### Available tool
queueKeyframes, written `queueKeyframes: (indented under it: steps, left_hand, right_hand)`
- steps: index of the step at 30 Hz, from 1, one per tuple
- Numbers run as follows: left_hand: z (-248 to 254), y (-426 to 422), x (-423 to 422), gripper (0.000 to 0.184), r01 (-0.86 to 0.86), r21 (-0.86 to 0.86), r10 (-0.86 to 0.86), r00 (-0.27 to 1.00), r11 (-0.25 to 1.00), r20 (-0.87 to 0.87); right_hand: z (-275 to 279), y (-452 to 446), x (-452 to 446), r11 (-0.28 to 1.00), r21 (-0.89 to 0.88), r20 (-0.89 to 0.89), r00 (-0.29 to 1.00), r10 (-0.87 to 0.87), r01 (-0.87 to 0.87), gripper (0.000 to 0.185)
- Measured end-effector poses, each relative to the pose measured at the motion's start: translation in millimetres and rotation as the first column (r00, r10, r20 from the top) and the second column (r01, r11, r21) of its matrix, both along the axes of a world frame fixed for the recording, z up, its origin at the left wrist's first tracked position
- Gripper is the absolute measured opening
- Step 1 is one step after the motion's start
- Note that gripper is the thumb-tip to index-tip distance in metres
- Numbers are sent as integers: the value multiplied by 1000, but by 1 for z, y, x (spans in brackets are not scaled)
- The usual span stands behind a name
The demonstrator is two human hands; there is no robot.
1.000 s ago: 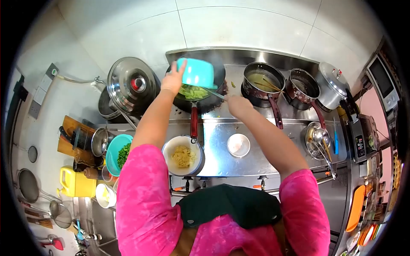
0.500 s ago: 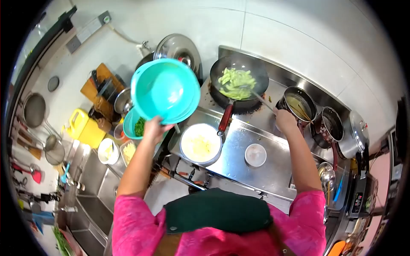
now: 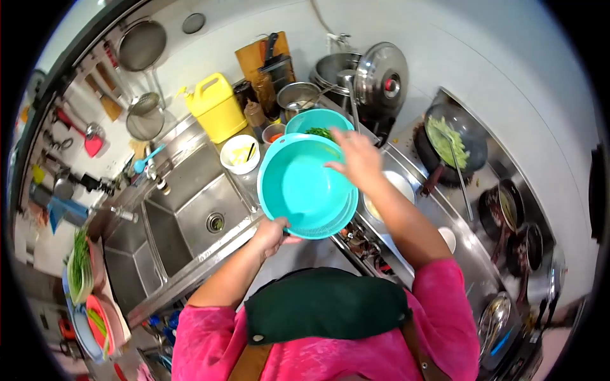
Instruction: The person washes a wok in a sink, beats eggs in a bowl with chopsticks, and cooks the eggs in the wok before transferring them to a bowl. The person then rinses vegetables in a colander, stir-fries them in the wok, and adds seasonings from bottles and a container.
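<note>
The left grip [image 3: 269,237] is pinching the edge of a big teal bowl [image 3: 308,184] at its near left side. The bowl is sitting in the air between the two grips, with its shiny inside facing up. The right grip [image 3: 359,159] is hovering at the bowl's far right edge, its thumb and fingers standing apart. It is looking blurry, so I cannot tell if it is touching the rim. Just past the right grip and to its left, a second teal bowl [image 3: 311,117] is peeking out, with chopped green bits [image 3: 319,133] lying in it. Ahead of the left grip, a white bowl [image 3: 243,169] is holding pale yellow pieces, and beyond it a yellow jug [image 3: 222,117] is standing. On the left grip's left, a metal sink [image 3: 190,235] is stretching out. Near the right grip, a white pot [image 3: 401,181] is partly hiding under the right arm [image 3: 406,216]. Well to the right of the right grip, a dark wok [image 3: 475,143] is holding light green slices [image 3: 445,140], and a long metal tool [image 3: 462,181] is sticking out over the counter [image 3: 438,206]. Beside the wok, a dark pot [image 3: 490,214] and another dark pot [image 3: 526,251] are standing.
</note>
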State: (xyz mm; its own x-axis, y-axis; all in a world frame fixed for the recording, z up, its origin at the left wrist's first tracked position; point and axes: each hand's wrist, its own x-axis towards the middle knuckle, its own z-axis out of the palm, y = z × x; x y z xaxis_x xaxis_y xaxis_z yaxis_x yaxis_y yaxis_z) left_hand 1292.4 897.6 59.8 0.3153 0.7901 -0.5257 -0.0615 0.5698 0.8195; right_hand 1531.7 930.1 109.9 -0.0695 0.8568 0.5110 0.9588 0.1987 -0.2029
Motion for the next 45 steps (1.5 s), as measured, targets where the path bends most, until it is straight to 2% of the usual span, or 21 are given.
queueKeyframes:
  steps: [3, 7, 9, 13, 16, 18, 20, 21, 22, 25, 26, 28, 31, 32, 35, 36, 38, 40, 43, 44, 45]
  left_hand:
    - [6, 0, -43, 38, 133, -55, -128, 989, 990, 73]
    - [-13, 17, -101, 41, 207, -232, -170, 971, 950, 170]
    - [-8, 20, -123, 42, 243, -223, -203, 961, 944, 188]
    - [0, 29, -184, 43, 154, -187, -109, 966, 970, 233]
    - [-35, 40, -250, 44, -10, -272, 84, 961, 962, 262]
    - [-59, 45, -294, 40, -176, -322, 236, 959, 930, 158]
    - [-97, 51, -330, 39, -341, -365, 420, 893, 866, 161]
    - [-113, 57, -346, 44, -377, -419, 486, 853, 826, 190]
    - [-115, 64, -352, 43, -485, -444, 592, 794, 754, 137]
    - [-146, 100, -366, 44, -630, -487, 766, 628, 605, 140]
    - [-172, 117, -371, 44, -582, -450, 717, 660, 677, 225]
    - [-198, 147, -369, 41, -606, -373, 709, 641, 702, 293]
    - [-215, 173, -361, 38, -712, -295, 769, 563, 637, 301]
    - [-199, 177, -360, 43, -759, -319, 823, 541, 567, 173]
    - [-157, 159, -367, 45, -715, -388, 785, 619, 581, 34]
    - [-157, 154, -368, 43, -746, -312, 798, 598, 588, 73]
    - [-164, 158, -373, 40, -786, -233, 819, 562, 573, 117]
    - [-176, 181, -371, 37, -809, -440, 888, 204, 390, 411]
    - [-182, 216, -368, 37, -764, -600, 884, -84, 239, 459]
    - [-181, 221, -367, 37, -751, -629, 885, -135, 202, 445]
    - [-178, 220, -366, 37, -781, -565, 933, 61, 265, 354]
  right_hand:
    - [-47, 38, -43, 994, 82, 142, 988, 55, -67, 50]
    - [-18, 11, -89, 991, -136, 184, 983, 23, 2, 41]
    - [-30, 21, -93, 997, 74, -110, 993, 36, -28, 35]
    - [39, 28, -12, 848, 155, -381, 823, -422, 506, 33]
    - [28, 58, 138, 509, -158, 115, 528, -841, 846, 44]
    - [34, 84, 106, 326, -98, 231, 341, -911, 940, 80]
    - [19, 137, 44, 776, 333, -6, 825, -566, 535, 66]
    - [18, 171, -7, 941, 237, -89, 970, -225, 240, 58]
    - [17, 193, -82, 980, 171, -206, 969, 138, -103, 50]
    - [-15, 224, -296, 756, -201, -355, 765, 537, -624, 39]
    - [-36, 241, -353, 589, -334, -375, 677, 634, -736, 39]
    - [-60, 261, -456, 436, -239, -369, 496, 786, -868, 41]
    - [-122, 316, -562, 448, -182, -488, 476, 732, -876, 58]
    - [-126, 318, -579, 531, -262, -386, 591, 708, -806, 62]
    - [-91, 323, -567, 559, -332, 82, 567, 820, -760, 50]
    - [-99, 355, -555, 370, -252, 11, 379, 925, -894, 47]
    - [-128, 431, -544, 129, -272, -364, 226, 904, -954, 47]
    - [-77, 392, -542, 226, -512, -611, 537, 582, -829, 36]
    - [-89, 353, -571, 306, -411, -253, 429, 867, -859, 46]
    - [-91, 334, -576, 454, -306, -1, 476, 879, -837, 45]
    - [-84, 322, -577, 476, -367, 28, 502, 864, -799, 44]
